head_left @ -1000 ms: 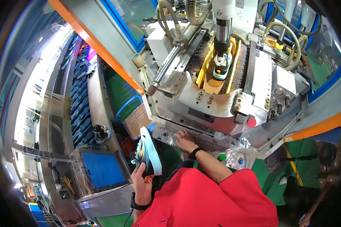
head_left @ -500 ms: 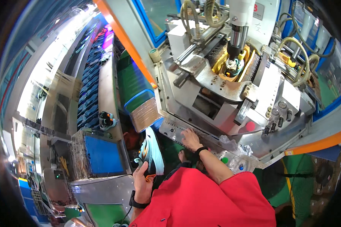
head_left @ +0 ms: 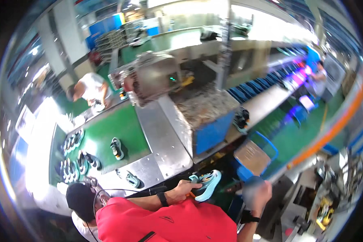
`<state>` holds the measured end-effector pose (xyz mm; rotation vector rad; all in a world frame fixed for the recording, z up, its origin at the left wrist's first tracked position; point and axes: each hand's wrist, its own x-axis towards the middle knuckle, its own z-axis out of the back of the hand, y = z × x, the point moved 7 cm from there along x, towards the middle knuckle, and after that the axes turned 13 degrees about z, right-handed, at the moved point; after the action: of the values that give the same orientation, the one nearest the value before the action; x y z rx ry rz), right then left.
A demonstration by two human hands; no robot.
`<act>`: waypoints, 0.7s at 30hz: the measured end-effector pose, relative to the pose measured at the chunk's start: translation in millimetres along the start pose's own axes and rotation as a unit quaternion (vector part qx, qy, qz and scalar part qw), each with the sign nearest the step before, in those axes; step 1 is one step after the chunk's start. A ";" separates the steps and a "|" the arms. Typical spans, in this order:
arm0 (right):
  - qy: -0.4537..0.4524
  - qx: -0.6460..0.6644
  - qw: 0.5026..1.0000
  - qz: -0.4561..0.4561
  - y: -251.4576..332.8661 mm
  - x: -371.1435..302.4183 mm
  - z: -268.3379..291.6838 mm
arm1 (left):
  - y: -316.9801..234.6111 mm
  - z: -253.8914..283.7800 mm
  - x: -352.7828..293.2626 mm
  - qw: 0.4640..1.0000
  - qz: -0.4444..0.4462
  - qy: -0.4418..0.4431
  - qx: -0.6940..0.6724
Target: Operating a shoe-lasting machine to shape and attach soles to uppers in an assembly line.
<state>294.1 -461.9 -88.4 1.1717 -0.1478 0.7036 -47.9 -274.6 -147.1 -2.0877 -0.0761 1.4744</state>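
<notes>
My left hand (head_left: 185, 188) grips a light-blue and dark sneaker (head_left: 209, 185) near its heel end. Orange shows at the heel, and the pale sole faces away from me to the right. The shoe is held in the air beyond the bench edge. My right hand (head_left: 263, 197) is raised on the right side, its fingers smeared by blur, and a grey-blue blurred patch covers the space beside it. Whether it holds anything cannot be made out. A similar sneaker (head_left: 128, 178) lies on the metal bench rim, nearest my left forearm.
Several sneakers stand on the green bench top (head_left: 127, 127). Two people are at left: one in white (head_left: 93, 89), one close beside me (head_left: 81, 201). A blue-sided box (head_left: 213, 135), a wooden-topped stool (head_left: 252, 155), an orange rail (head_left: 330, 135) and machinery (head_left: 324, 211) surround me.
My view has swung left, from the press toward the bench and conveyor. My right hand has left the press's front panel and risen. The sneaker stays in my left hand.
</notes>
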 end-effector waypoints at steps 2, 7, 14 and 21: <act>0.020 0.008 0.996 0.083 63.2 59.2 -26.0 | -32.3 30.4 -47.8 0.994 0.045 -0.087 -0.045; 0.139 0.121 0.943 0.277 261.1 179.0 -117.0 | -46.8 151.2 -9.8 0.945 -0.009 -0.160 -0.286; 0.179 -0.149 0.817 0.527 464.5 302.3 -312.7 | -109.0 337.1 49.7 0.879 -0.146 -0.233 -0.389; 0.174 -0.348 0.610 0.690 490.6 462.9 -474.5 | -212.7 536.2 109.2 0.811 -0.166 -0.373 -0.420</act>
<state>256.0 254.2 318.9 -0.1051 -0.9732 1.9864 -419.0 166.8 -257.4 -1.7241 -1.5596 2.1525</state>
